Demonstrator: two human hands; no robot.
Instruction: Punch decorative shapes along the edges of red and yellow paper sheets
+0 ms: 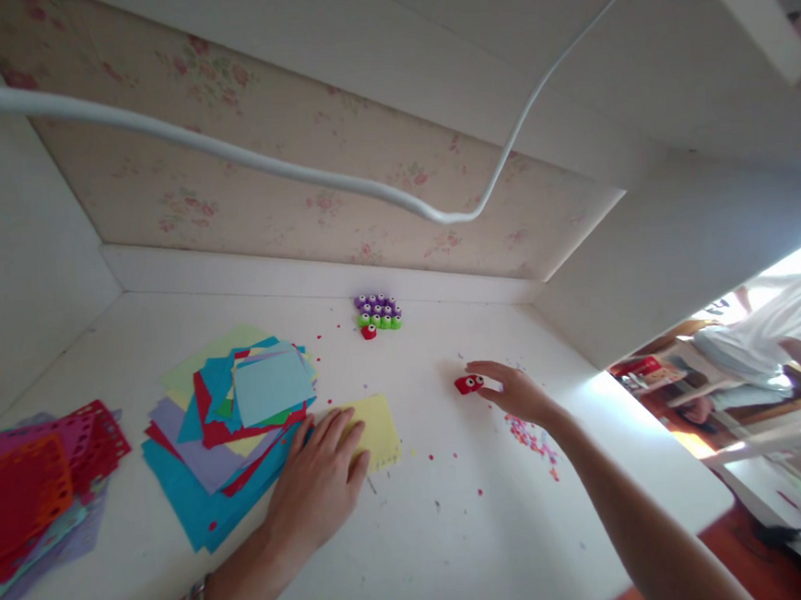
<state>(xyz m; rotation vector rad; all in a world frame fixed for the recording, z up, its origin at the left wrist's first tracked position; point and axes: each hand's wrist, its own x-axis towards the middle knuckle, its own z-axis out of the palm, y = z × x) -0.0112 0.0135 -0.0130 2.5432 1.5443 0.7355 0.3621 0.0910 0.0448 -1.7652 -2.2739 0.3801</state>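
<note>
My left hand (321, 473) lies flat with its fingers on a small yellow paper sheet (377, 422), which shows small marks along its lower edge. Under and beside its fingertips is a loose pile of coloured papers (273, 384). My right hand (515, 393) has its thumb and fingers closed around a pair of small red craft punches (468, 384), each with a white, eye-like spot. Towards the back, purple and green punches (378, 311) stand packed in rows, with a single red punch (369, 332) in front of them.
Papers with punched edges (20, 496) are stacked at far left. Pink and red paper bits (533, 442) lie heaped below my right hand, and more are scattered about the white table (421, 557). A white cable (279, 166) hangs across the front. Another person (770, 326) is at far right.
</note>
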